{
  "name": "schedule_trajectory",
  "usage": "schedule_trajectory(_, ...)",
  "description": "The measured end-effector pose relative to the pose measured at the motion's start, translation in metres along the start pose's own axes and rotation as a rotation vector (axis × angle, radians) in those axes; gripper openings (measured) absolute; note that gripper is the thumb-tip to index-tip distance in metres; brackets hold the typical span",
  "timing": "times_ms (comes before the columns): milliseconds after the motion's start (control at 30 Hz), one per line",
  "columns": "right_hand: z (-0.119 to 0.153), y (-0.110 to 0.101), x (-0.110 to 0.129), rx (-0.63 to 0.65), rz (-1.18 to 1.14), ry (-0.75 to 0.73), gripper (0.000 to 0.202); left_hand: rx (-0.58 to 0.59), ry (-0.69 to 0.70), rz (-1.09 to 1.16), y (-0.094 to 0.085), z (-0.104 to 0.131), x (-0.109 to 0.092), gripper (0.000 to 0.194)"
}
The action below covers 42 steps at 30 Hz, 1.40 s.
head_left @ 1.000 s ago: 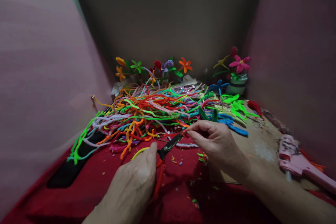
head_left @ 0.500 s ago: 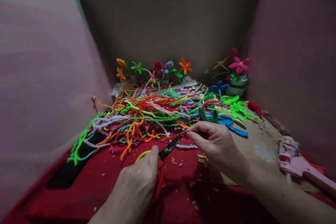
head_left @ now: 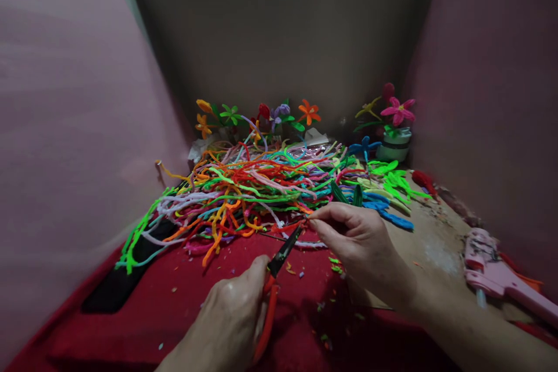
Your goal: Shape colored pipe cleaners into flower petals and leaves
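My left hand (head_left: pixel 231 314) is closed around the handles of a pair of scissors (head_left: pixel 271 314) with orange-red handles and dark blades. The blades look closed, and their tips point up and right, just short of my right fingertips. My right hand (head_left: pixel 364 244) pinches the end of a thin red strand (head_left: pixel 300 224) between thumb and forefinger; how much of it lies inside the fingers is hidden. Right behind both hands spreads a tangled heap of colourful pipe cleaners (head_left: pixel 261 177).
A pink glue gun (head_left: pixel 488 267) lies at the right beside a brown board (head_left: pixel 429 250). Fuzzy flowers (head_left: pixel 309 111) stand at the back, some in a pale pot (head_left: pixel 393 145). A black flat object (head_left: pixel 111 290) lies left on the red cloth (head_left: pixel 143 337), among scattered clippings.
The scissors have closed, and the yellow-lined handle loop is no longer visible. My left hand has dropped slightly; my right hand keeps its pinch in nearly the same place.
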State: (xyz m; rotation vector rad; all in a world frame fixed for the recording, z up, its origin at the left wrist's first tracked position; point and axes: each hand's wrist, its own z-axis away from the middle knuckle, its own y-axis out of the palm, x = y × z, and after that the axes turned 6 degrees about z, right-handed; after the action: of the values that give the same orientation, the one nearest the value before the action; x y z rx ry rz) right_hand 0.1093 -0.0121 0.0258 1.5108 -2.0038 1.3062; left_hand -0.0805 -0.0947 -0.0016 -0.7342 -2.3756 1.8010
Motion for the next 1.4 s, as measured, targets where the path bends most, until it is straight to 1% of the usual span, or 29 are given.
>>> schedule_trajectory(100, 0.001, 0.0, 0.0, -0.038, 0.03, -0.056, 0.013, -0.012, 0.01, -0.059, 0.003, 0.0, -0.002, 0.028)
schedule_trajectory(200, 0.0, 0.0, 0.001, -0.083, 0.063, -0.142, 0.012, -0.075, 0.072, -0.186, 0.006, -0.002, -0.001, 0.043)
schedule_trajectory(267, 0.0, 0.0, 0.002, -0.106, 0.079, -0.203, 0.011, -0.105, 0.098, -0.246, 0.008, -0.003, -0.001, 0.049)
schedule_trajectory(400, 0.001, 0.0, 0.002, -0.135, 0.12, -0.247, 0.011, -0.11, 0.107, -0.275, 0.008, -0.004, 0.001, 0.049)
schedule_trajectory(500, 0.003, 0.0, 0.0, -0.14, 0.136, -0.254, 0.01, -0.086, 0.084, -0.228, 0.007, -0.004, 0.001, 0.047)
schedule_trajectory(567, 0.003, -0.002, -0.002, -0.142, 0.146, -0.247, 0.01, -0.056, 0.014, -0.114, 0.006, -0.003, 0.003, 0.041)
schedule_trajectory(633, 0.002, -0.003, -0.003, -0.145, 0.149, -0.238, 0.01, -0.042, -0.087, 0.063, 0.003, -0.003, 0.005, 0.034)
schedule_trajectory(700, 0.001, -0.004, -0.004, -0.139, 0.136, -0.24, 0.01, -0.054, -0.155, 0.196, -0.003, -0.005, 0.008, 0.035)
schedule_trajectory(800, 0.001, -0.004, -0.001, -0.106, 0.096, -0.247, 0.01, -0.149, -0.201, 0.252, -0.017, -0.015, 0.008, 0.044)
schedule_trajectory(833, 0.001, -0.004, 0.001, -0.087, 0.078, -0.247, 0.011, -0.231, -0.238, 0.296, -0.022, -0.019, 0.007, 0.043)
schedule_trajectory(867, 0.001, -0.005, 0.003, -0.065, 0.059, -0.245, 0.011, -0.301, -0.284, 0.375, -0.027, -0.025, 0.004, 0.042)
schedule_trajectory(933, 0.002, -0.005, 0.007, -0.03, 0.021, -0.24, 0.011, -0.351, -0.333, 0.569, -0.035, -0.036, -0.002, 0.043)
schedule_trajectory(967, 0.002, -0.006, 0.009, -0.018, 0.004, -0.235, 0.011, -0.331, -0.342, 0.676, -0.037, -0.042, -0.005, 0.043)
schedule_trajectory(1033, 0.003, -0.007, 0.011, -0.008, -0.033, -0.223, 0.011, -0.241, -0.359, 0.838, -0.038, -0.05, -0.01, 0.039)
schedule_trajectory(1100, 0.002, -0.008, 0.011, 0.004, -0.059, -0.211, 0.011, -0.176, -0.385, 0.917, -0.035, -0.053, -0.014, 0.035)
schedule_trajectory(1133, 0.001, -0.008, 0.01, 0.011, -0.056, -0.207, 0.012, -0.183, -0.399, 0.92, -0.033, -0.054, -0.015, 0.033)
schedule_trajectory(1167, 0.001, -0.008, 0.009, 0.017, -0.034, -0.209, 0.012, -0.225, -0.408, 0.9, -0.031, -0.053, -0.016, 0.033)
schedule_trajectory(1267, 0.0, -0.008, 0.004, 0.033, 0.134, -0.229, 0.014, -0.414, -0.4, 0.751, -0.026, -0.05, -0.017, 0.034)
schedule_trajectory(1333, 0.0, -0.008, 0.003, 0.034, 0.243, -0.221, 0.014, -0.486, -0.372, 0.648, -0.023, -0.047, -0.017, 0.034)
schedule_trajectory(1400, -0.002, -0.009, 0.004, 0.073, 0.245, -0.157, 0.015, -0.534, -0.332, 0.566, -0.021, -0.046, -0.016, 0.034)
